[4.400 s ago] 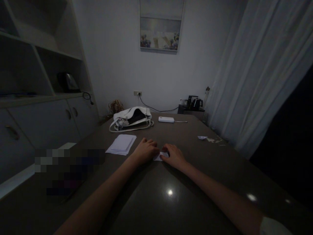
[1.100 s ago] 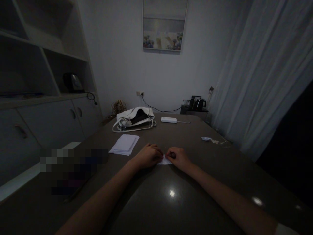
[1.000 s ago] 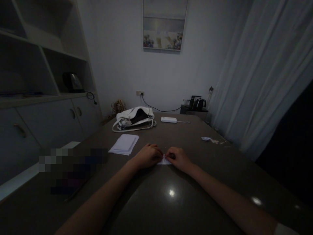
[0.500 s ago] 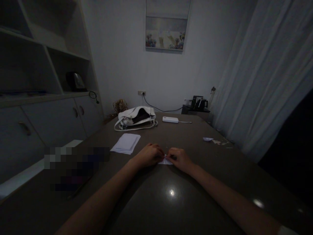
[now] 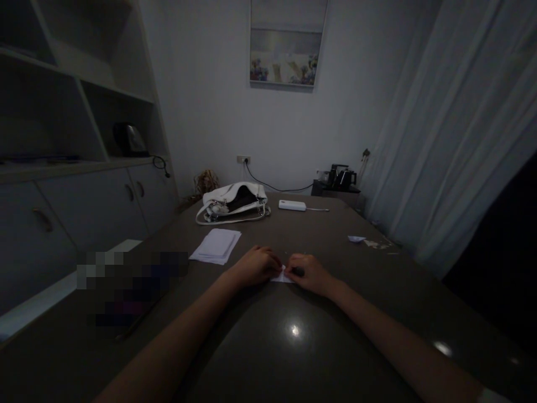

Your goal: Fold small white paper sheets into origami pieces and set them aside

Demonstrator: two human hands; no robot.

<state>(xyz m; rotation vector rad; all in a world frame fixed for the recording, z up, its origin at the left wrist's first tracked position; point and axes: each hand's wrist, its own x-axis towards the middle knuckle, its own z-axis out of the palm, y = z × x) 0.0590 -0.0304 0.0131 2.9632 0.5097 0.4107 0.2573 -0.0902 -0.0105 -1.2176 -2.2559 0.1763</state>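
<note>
paper stack (image 5: 215, 245) before handbag (image 5: 232, 202), on table (image 5: 293, 347)

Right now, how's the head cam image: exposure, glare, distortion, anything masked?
Head view: dim, underexposed; bright glare spots on the glossy table; wide-angle bending of shelves and curtain; a pixelated block beside the left hand; the paper pinched between it and the right hand is just a small pale patch.
</note>
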